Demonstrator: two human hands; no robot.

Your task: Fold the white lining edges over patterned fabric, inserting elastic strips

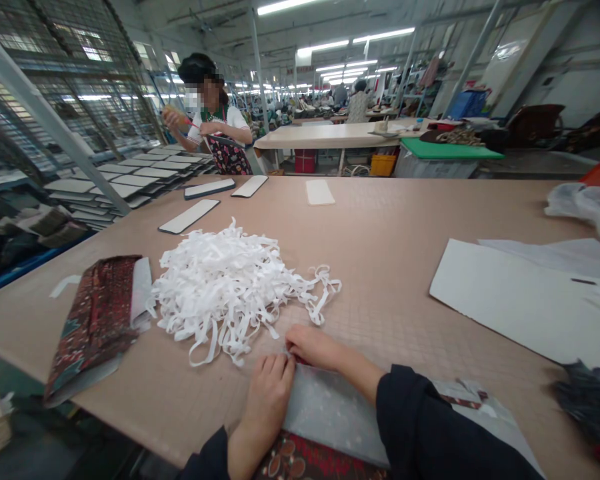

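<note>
My left hand (270, 390) and my right hand (313, 347) meet at the upper left corner of a patterned fabric piece (300, 460) with a grey backing (335, 407). Both hands are closed, their fingertips pinching the edge of that piece. Just beyond them lies a tangled heap of white fabric strips (225, 287). Some strips trail off the heap to the right. At the left, a folded dark red patterned fabric (97, 320) with a pale underside rests near the table edge. My right forearm covers part of the grey backing.
Pale panels with dark edges (190, 217) lie at the table's far left, and a cream panel (320, 192) farther right. A large white sheet (520, 300), a clear plastic bag (580, 207) and a black crumpled bundle (590, 403) are at right. A co-worker (220, 127) stands beyond.
</note>
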